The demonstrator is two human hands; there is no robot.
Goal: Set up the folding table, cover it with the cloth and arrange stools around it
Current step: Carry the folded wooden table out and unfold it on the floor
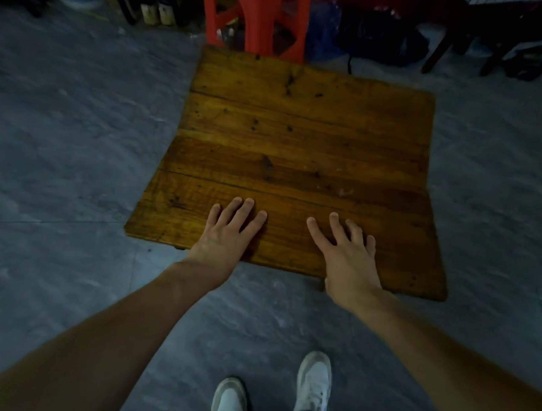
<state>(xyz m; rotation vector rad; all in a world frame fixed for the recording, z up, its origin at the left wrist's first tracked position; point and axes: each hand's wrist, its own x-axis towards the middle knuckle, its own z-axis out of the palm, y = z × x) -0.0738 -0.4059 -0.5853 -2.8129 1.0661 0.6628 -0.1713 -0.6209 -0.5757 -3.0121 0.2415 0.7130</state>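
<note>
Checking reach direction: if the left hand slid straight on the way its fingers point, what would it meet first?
Only bare wooden tabletop lies ahead of the left hand; past the far edge, probably the red plastic stool, though depth is unclear.

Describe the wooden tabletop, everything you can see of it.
The wooden tabletop is a roughly square panel of several glossy orange-brown planks, with dark knots and scuffs. It faces up, lying level. Its legs are hidden, so how it stands cannot be told. The left hand and right hand rest flat, fingers spread, on its near edge. A red plastic stool stands just past its far edge.
</note>
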